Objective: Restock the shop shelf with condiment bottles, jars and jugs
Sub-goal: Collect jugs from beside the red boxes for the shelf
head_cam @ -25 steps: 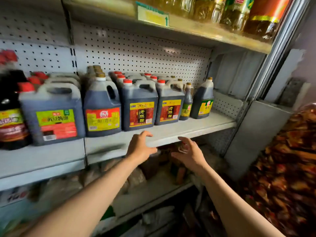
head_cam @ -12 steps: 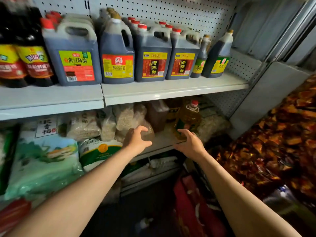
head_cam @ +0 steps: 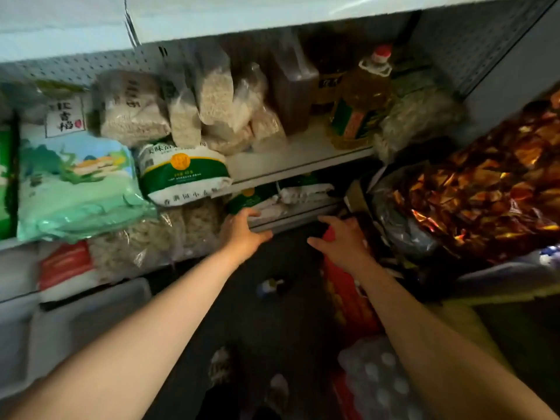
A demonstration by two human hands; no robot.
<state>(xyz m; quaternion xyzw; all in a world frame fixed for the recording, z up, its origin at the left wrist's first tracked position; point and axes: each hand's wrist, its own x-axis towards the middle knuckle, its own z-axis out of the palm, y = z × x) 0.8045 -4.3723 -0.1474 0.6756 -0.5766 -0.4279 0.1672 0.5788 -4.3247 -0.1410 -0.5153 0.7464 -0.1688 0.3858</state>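
A: What has changed in the last second?

B: The view has dropped from the jug shelf to the lower shelves, and both hands have come down with it. The left hand point(head_cam: 242, 230) now sits at 12 o'clock of centre, fingers loosely curled at the bottom shelf's edge point(head_cam: 291, 221), holding nothing.

A: And the right?

B: The right hand point(head_cam: 342, 241), at 1 o'clock, reaches over a red package point(head_cam: 348, 295); fingers relaxed, contact unclear.

A: The stock?

B: An oil bottle point(head_cam: 363, 95) stands at 1 o'clock, high on the middle shelf point(head_cam: 303, 159). No bottle is in hand; probably she's fetching stock from below.
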